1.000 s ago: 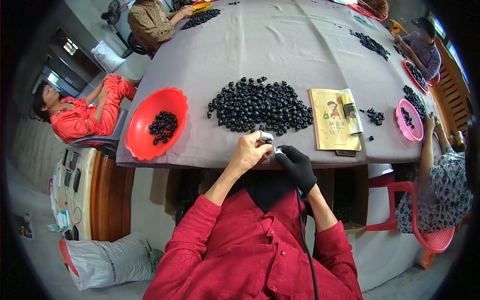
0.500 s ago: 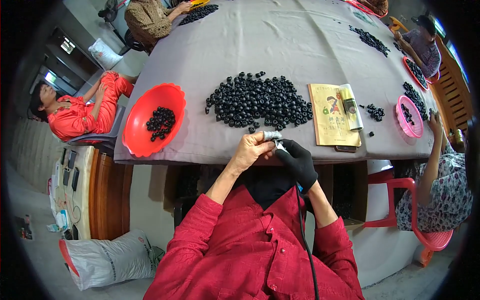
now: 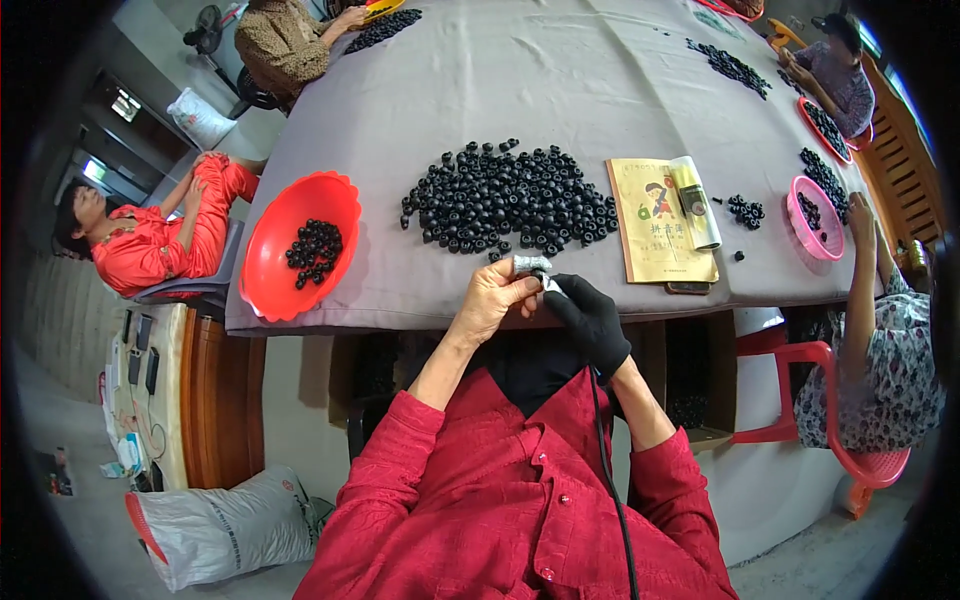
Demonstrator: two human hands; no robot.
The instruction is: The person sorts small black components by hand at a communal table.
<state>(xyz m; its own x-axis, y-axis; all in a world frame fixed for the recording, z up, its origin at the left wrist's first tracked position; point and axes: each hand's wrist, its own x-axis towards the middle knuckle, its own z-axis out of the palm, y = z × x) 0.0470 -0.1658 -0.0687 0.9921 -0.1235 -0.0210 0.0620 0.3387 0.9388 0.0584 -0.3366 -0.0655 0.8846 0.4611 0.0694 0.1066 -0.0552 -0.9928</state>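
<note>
left hand (image 3: 490, 302) pinches a small black piece (image 3: 540, 273), long axis hidden; right hand (image 3: 592, 325) curled, its hold unclear.

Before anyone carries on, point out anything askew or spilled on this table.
One small oddity: a lone black bead lies apart from the small cluster right of the yellow booklet, as if strayed.

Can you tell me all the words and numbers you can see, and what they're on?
I won't copy the words out, but here's where the writing is:
Yellow booklet: big printed characters across the cover; the lines above and below are too small to read.
White sack, lower left: a row of dark print, too blurred to read.
Pale rolled item on the booklet: a dark patch, no readable writing.
Black beads: no writing I can see.
</note>
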